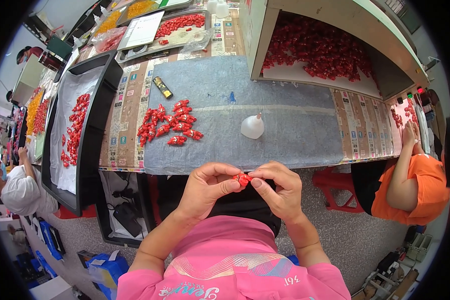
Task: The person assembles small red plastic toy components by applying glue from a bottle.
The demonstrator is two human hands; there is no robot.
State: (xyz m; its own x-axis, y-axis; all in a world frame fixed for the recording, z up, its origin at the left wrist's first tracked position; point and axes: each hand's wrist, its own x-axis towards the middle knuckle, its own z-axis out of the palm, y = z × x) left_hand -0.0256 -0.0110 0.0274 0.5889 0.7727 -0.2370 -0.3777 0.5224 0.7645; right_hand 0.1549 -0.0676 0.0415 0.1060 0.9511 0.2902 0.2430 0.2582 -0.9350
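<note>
Just off the table's front edge, a small red figurine (242,179) is pinched between the fingertips of both hands. My left hand (211,187) grips it from the left, thumb and forefinger closed on it. From the other side my right hand (276,189) has thumb and forefinger closed at its right end. A loose pile of similar red figurines (171,120) with light markings lies on the blue-grey mat (295,135), left of centre. Beyond my hands stands a white squeeze bottle (252,127) with a narrow tip. A black-and-yellow cylinder (162,87) rests behind the pile.
At the left a black tray (99,95) holds many red pieces on white paper. An open-fronted box (257,60) full of red pieces stands back right. Farther trays (205,20) sit at the back left. One person in orange (415,185) sits right, another in white (27,192) left.
</note>
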